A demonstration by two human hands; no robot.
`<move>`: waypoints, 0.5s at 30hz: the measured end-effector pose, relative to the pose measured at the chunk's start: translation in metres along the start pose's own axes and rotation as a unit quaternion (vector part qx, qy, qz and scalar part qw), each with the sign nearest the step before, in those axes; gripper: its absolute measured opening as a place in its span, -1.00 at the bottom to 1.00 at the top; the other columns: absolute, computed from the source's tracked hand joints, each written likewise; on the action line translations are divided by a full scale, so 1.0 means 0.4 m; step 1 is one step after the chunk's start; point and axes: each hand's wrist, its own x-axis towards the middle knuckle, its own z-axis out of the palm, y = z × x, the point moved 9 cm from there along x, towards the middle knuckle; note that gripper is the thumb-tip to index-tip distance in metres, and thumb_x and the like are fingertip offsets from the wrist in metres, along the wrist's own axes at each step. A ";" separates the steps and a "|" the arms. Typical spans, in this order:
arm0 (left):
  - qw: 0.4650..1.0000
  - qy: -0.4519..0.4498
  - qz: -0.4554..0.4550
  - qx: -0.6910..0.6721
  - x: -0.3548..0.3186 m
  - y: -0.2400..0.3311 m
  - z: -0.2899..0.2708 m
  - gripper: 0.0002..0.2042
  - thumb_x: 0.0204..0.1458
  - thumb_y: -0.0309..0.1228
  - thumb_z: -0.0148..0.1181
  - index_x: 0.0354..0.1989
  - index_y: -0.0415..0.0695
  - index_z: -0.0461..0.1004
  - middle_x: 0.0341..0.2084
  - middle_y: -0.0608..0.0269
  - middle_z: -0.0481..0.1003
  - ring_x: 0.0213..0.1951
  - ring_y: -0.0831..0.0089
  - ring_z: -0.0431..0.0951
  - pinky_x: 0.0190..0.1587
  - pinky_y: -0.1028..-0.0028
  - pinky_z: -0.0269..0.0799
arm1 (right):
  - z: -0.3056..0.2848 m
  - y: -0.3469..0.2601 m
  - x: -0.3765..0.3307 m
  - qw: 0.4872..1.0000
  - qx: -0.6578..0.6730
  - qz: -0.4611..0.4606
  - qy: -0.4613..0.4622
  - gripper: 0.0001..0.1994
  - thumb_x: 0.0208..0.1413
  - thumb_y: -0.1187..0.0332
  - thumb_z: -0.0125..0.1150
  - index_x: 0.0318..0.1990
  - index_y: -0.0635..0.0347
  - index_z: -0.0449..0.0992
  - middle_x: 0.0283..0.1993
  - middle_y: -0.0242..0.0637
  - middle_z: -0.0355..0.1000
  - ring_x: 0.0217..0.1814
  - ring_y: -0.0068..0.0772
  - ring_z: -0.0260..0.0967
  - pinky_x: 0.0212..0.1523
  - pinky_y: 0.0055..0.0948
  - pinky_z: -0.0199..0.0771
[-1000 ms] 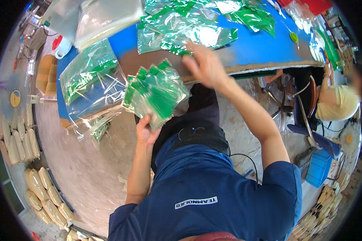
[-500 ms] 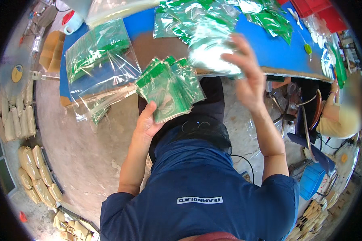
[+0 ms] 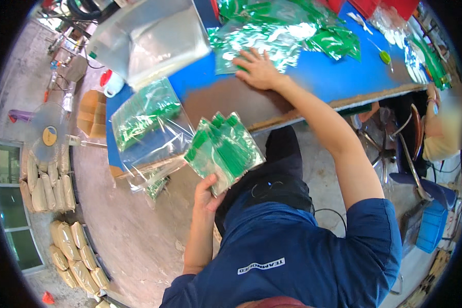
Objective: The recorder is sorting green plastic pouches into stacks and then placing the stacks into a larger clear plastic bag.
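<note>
A fanned stack of small clear plastic packets with green parts is gripped by my left hand, the thumb on top and the other fingers beneath it. The stack is tilted above my lap, in front of the table edge. Farther out, my right hand is open, palm down with its fingers spread, at the near edge of a loose pile of similar packets. Nothing shows in its fingers. Left of the stack, a larger clear bag filled with green packets lies on the table, its loose end hanging over the edge.
The blue and brown table has a stack of clear plastic bags at the far left. Nearby are a white and red mug and a cardboard box. Another person's arm is at the right, near a chair.
My right hand has moved forward and left from the near table edge onto the pile. The shiny packet blurred beside it earlier is no longer there. My left hand still holds the fanned stack.
</note>
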 end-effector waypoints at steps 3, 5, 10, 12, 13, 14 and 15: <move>1.000 -0.010 -0.007 -0.001 0.023 -0.003 0.076 -0.22 -0.12 -0.41 0.37 0.32 -0.27 0.13 0.18 -0.10 0.36 0.19 -0.12 0.38 0.28 -0.15 0.27 | -0.041 0.163 -0.010 1.000 0.004 0.018 0.005 -0.45 0.27 -0.19 -0.13 0.34 -0.27 0.27 0.48 -0.08 0.04 0.55 0.18 -0.20 0.39 0.45 -0.23; 0.999 -0.009 0.022 0.038 0.054 0.036 0.080 -0.24 -0.11 -0.44 0.35 0.31 -0.27 0.15 0.16 -0.10 0.36 0.18 -0.09 0.40 0.27 -0.12 0.29 | -0.107 0.148 0.006 0.997 -0.051 0.048 0.033 -0.31 0.24 -0.28 -0.13 0.39 -0.10 0.21 0.48 0.02 0.03 0.53 0.15 -0.10 0.42 0.32 -0.15; 0.945 -0.065 0.221 0.234 0.128 0.221 0.284 -0.39 -0.13 -0.61 0.36 0.18 -0.26 0.32 -0.06 0.07 0.54 -0.04 0.23 0.59 0.08 0.24 0.52 | -0.181 -0.134 -0.075 0.660 0.735 0.023 -0.153 0.14 0.07 -0.38 0.10 0.49 0.24 -0.33 0.49 0.14 -0.05 0.47 0.11 0.03 0.46 -0.05 -0.01; 0.798 -0.084 0.319 0.505 0.191 0.285 0.317 -0.23 -0.21 -0.57 0.49 0.25 -0.25 0.24 -0.01 0.14 0.49 0.07 0.34 0.49 0.09 0.29 0.48 | -0.211 -0.205 -0.113 0.774 0.625 -0.055 -0.089 0.26 -0.14 -0.23 0.45 0.49 0.23 -0.29 0.48 0.13 -0.04 0.48 0.07 0.02 0.47 -0.10 0.00; 0.766 -0.084 0.317 0.553 0.232 0.282 0.320 -0.15 -0.21 -0.58 0.50 0.31 -0.22 0.14 0.06 0.14 0.43 0.12 0.34 0.45 0.11 0.30 0.45 | -0.205 -0.210 -0.136 0.822 0.562 -0.058 -0.063 0.30 -0.24 -0.14 0.55 0.49 0.20 -0.28 0.48 0.13 -0.02 0.48 0.05 0.03 0.46 -0.14 0.02; 0.730 -0.084 0.315 0.600 0.260 0.274 0.326 -0.07 -0.21 -0.59 0.50 0.37 -0.18 0.04 0.12 0.15 0.38 0.16 0.34 0.41 0.14 0.31 0.43 | -0.185 -0.212 -0.159 0.865 0.496 -0.060 -0.035 0.35 -0.34 -0.05 0.65 0.49 0.17 -0.27 0.47 0.13 0.00 0.48 0.03 0.04 0.45 -0.17 0.05; 0.829 -0.098 0.224 0.504 0.285 0.251 0.323 0.07 -0.23 -0.62 0.51 0.43 -0.11 -0.15 0.22 0.16 0.26 0.22 0.34 0.34 0.23 0.33 0.33 | -0.140 -0.193 -0.184 0.867 0.497 -0.031 -0.019 0.25 -0.30 0.08 0.65 0.47 0.18 -0.18 0.44 0.13 0.05 0.46 0.04 0.08 0.42 -0.22 0.12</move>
